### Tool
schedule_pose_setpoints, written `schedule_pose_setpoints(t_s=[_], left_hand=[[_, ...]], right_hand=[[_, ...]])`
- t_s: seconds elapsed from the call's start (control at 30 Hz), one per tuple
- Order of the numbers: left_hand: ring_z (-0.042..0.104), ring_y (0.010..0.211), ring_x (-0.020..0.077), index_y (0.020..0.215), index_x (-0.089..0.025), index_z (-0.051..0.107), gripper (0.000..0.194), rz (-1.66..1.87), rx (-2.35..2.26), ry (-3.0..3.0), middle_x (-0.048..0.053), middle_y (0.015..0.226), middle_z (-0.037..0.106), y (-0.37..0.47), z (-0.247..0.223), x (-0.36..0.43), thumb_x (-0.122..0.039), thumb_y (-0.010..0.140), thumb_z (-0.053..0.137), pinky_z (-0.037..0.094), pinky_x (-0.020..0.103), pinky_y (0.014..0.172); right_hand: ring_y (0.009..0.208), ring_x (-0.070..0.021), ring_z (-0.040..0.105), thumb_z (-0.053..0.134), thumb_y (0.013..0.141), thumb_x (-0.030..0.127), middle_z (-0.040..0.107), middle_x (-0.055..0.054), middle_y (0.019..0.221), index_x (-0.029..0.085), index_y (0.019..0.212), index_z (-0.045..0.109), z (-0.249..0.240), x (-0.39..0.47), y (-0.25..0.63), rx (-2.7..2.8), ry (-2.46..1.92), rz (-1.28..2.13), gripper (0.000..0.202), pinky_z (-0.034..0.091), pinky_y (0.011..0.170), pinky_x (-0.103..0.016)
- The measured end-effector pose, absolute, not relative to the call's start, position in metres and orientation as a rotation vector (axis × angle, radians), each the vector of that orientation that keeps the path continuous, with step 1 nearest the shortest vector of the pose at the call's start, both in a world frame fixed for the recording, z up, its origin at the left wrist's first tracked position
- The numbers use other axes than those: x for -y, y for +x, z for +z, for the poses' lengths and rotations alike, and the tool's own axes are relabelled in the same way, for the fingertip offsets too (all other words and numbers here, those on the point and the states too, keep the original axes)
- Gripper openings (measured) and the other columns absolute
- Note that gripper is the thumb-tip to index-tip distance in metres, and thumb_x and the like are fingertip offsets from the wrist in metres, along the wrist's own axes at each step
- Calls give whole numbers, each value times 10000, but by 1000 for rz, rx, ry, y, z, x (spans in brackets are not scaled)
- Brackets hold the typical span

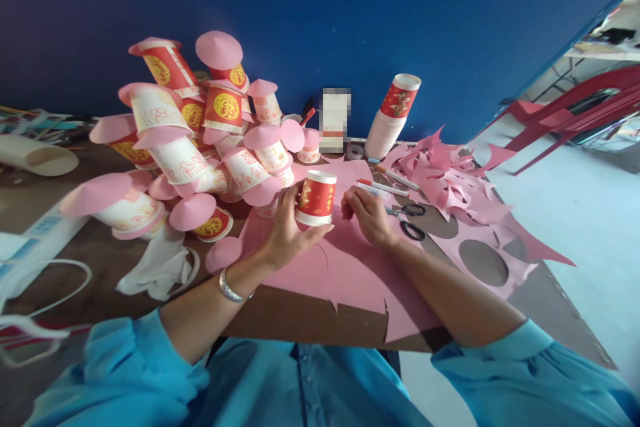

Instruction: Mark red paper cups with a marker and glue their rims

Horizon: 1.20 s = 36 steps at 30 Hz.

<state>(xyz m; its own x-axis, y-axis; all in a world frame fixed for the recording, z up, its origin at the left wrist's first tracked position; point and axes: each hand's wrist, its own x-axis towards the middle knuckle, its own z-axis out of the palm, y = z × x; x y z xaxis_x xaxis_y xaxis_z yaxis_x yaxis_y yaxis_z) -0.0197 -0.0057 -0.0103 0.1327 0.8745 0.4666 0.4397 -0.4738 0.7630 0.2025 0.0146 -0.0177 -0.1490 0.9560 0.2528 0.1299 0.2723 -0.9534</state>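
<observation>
My left hand [287, 233] is wrapped round a red paper cup [317, 197] with gold prints and white ends. The cup is held a little tilted above a pink paper sheet [295, 280]. To its right, my right hand [367, 213] has its fingers curled in and closed, apart from the cup; what they hold, if anything, is hidden. Black-handled scissors [413, 220] lie just right of that hand. A red-capped white marker [383, 187] lies behind it.
Many cups with pink paper cones [173, 153] are piled at the left. A tilted cup stack [393, 117] stands by the blue wall. Pink scraps [450, 173] heap at the right. A phone-like upright object [334, 141] is at the back. A red chair [565, 110] stands beyond.
</observation>
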Motion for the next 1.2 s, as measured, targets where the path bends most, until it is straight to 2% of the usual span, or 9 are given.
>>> schedule_pose_setpoints(t_s=[0.13, 0.23, 0.4, 0.5, 0.63, 0.8, 0.93, 1.1, 1.2], left_hand=[[660, 1282, 369, 1413, -264, 542, 827, 1300, -1264, 2049, 133, 1377, 697, -21, -11, 6, -490, 751, 984, 547, 553, 1145], [667, 1278, 370, 1421, -251, 536, 812, 1301, -1243, 2107, 144, 1377, 699, -21, -10, 7, -485, 777, 973, 554, 550, 1130], [674, 1270, 364, 1469, -250, 521, 852, 1265, -1274, 2139, 150, 1394, 693, -20, -13, 7, -473, 783, 974, 561, 551, 1120], [665, 1304, 375, 1516, -263, 488, 956, 1265, -1270, 2155, 156, 1433, 678, -19, -18, 6, -464, 742, 1011, 556, 565, 1132], [663, 1316, 377, 1535, -274, 471, 1014, 1231, -1234, 2169, 158, 1436, 672, -18, -22, 4, -442, 714, 1042, 575, 564, 1108], [634, 1390, 382, 1551, -272, 482, 1027, 1238, -1153, 2061, 170, 1494, 638, -20, -22, 6, -524, 717, 1026, 566, 575, 1161], [665, 1380, 367, 1582, -260, 484, 947, 1163, -1084, 1804, 188, 1565, 608, -20, -16, 9, -614, 815, 914, 598, 556, 1141], [719, 1341, 358, 1536, -222, 523, 779, 1055, -963, 1595, 177, 1502, 690, -13, -1, 12, -520, 891, 844, 639, 490, 1093], [721, 1351, 362, 1517, -201, 522, 713, 1026, -914, 1593, 181, 1502, 699, -11, 4, 14, -472, 927, 816, 622, 506, 1122]], right_hand=[[598, -156, 568, 528, 1033, 850, 600, -3, 642, 255, 667, 559, -16, -15, 202, 1616, -1076, 910, 699, 472, 618, -346], [635, -159, 574, 629, 995, 832, 617, -11, 744, 249, 723, 599, -19, -16, 201, 1598, -1055, 896, 643, 466, 608, -342], [720, -175, 658, 668, 971, 832, 711, -25, 927, 245, 1146, 670, -25, -16, 203, 1496, -993, 1105, 613, 533, 636, -335], [1005, -251, 747, 699, 960, 822, 770, -109, 1214, 260, 1412, 600, -26, -14, 203, 1510, -876, 1202, 728, 629, 825, -392], [1327, -337, 701, 870, 888, 708, 677, -149, 1534, 313, 1623, 466, -26, -11, 199, 1539, -818, 1336, 928, 611, 1084, -486], [1327, -340, 720, 924, 880, 590, 703, -138, 1519, 314, 1623, 477, -19, -8, 198, 1450, -731, 1513, 909, 623, 1127, -522], [1321, -323, 731, 892, 922, 553, 706, -113, 1526, 344, 1657, 454, -15, -8, 199, 1478, -671, 1562, 881, 613, 1158, -534], [1395, -351, 686, 877, 929, 559, 586, -130, 1669, 346, 1720, 389, -19, -10, 201, 1570, -691, 1517, 954, 621, 1155, -542], [1354, -346, 708, 888, 920, 526, 604, -129, 1647, 340, 1736, 368, -21, -12, 202, 1549, -718, 1538, 984, 651, 1108, -512]])
